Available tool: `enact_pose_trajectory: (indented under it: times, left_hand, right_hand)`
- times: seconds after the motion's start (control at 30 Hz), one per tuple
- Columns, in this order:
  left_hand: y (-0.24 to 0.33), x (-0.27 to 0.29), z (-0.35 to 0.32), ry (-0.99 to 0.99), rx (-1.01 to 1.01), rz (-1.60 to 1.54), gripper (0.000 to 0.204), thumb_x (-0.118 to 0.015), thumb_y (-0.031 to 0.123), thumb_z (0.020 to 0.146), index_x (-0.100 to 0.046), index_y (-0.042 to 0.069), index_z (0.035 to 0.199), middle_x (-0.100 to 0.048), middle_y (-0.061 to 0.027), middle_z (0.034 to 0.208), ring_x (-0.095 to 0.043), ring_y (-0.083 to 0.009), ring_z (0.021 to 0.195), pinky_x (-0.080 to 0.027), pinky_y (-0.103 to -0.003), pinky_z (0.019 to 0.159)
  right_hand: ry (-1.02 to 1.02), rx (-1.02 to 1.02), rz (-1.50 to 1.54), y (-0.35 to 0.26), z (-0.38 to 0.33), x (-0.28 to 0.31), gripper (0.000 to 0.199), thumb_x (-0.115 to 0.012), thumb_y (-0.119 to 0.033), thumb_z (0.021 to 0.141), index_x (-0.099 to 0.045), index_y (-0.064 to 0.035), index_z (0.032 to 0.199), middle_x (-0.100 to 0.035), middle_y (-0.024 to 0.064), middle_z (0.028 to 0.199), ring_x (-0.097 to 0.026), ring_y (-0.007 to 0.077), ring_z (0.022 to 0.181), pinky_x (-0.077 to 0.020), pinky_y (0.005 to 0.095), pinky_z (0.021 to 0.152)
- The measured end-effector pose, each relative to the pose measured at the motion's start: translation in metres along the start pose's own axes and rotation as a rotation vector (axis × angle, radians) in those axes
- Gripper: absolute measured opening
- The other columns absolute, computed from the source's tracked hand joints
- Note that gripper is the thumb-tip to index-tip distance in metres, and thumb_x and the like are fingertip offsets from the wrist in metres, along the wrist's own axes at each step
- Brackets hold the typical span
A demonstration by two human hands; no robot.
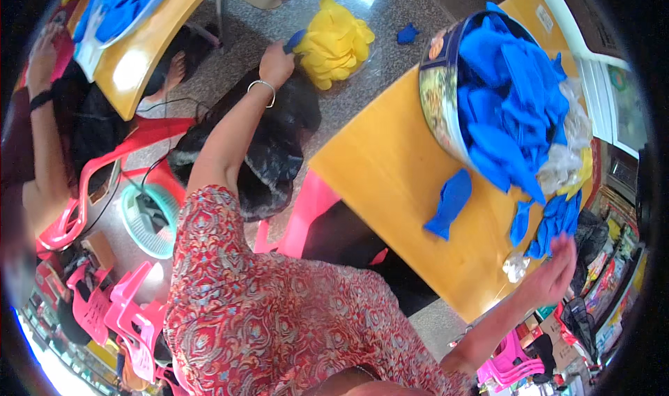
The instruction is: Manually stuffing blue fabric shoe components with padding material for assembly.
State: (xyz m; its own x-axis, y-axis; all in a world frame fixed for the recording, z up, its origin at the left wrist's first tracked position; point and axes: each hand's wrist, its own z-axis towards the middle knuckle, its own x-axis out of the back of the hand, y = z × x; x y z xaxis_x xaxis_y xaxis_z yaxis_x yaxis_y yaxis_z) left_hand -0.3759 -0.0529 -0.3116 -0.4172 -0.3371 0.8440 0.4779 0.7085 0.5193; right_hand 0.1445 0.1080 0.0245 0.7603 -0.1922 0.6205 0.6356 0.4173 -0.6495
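Note:
My left hand (277,65) reaches out to the far left of the table, its fingers closed on a blue fabric piece (295,42). That piece touches the edge of a heap of yellow petal-shaped pieces (334,45), beside a black plastic bag (261,173). My right hand (554,274) is over the table's right side, slightly blurred, with fingers stretched out and nothing visible in them. Just beyond its fingertips lies a small pile of blue fabric pieces (557,222). A single fish-shaped blue piece (449,204) rests flat on the wooden table (383,173).
A large round tin (439,96) overflowing with blue pieces stands on the table, crumpled clear plastic (564,159) beside it. One blue piece (408,33) lies on the floor. At left are another person's arm (49,131), a pink chair (83,201) and a mint basket (150,218).

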Motion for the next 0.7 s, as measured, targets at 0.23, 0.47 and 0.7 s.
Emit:
enact_pose_trajectory:
  times: [0.23, 0.47, 0.7]
  left_hand:
    - [-0.053, -0.107, 0.052, 0.128, 0.111, 0.012, 0.05, -0.062, 0.019, 0.084, -0.047, -0.001, 0.127, -0.053, -0.0221, 0.125, -0.051, -0.0396, 0.118, -0.042, -0.046, 0.099]
    - [-0.127, -0.135, 0.119, 0.007, 0.199, 0.201, 0.041, -0.053, 0.021, 0.087, -0.056, 0.004, 0.124, -0.042, -0.0236, 0.142, -0.045, -0.039, 0.128, -0.04, -0.05, 0.102]
    - [-0.13, -0.176, 0.121, -0.268, 0.184, 0.247, 0.039, -0.056, 0.021, 0.088, -0.06, 0.025, 0.127, -0.022, -0.0176, 0.156, -0.04, -0.046, 0.131, -0.037, -0.05, 0.105]
  right_hand:
    - [0.167, -0.097, -0.111, 0.008, -0.026, 0.052, 0.031, -0.048, -0.015, 0.102, -0.06, 0.0081, 0.117, -0.067, 0.0147, 0.102, -0.063, 0.0183, 0.086, -0.0522, 0.0286, 0.078]
    - [0.138, -0.18, -0.383, 0.005, -0.036, 0.021, 0.034, -0.049, -0.021, 0.102, -0.059, 0.0056, 0.12, -0.065, 0.0127, 0.101, -0.061, 0.0163, 0.087, -0.0519, 0.0278, 0.075]
    - [0.256, -0.181, -0.421, 0.025, -0.028, 0.043, 0.031, -0.054, -0.009, 0.098, -0.056, 0.0072, 0.124, -0.066, 0.0138, 0.105, -0.061, 0.0167, 0.085, -0.0518, 0.0267, 0.076]
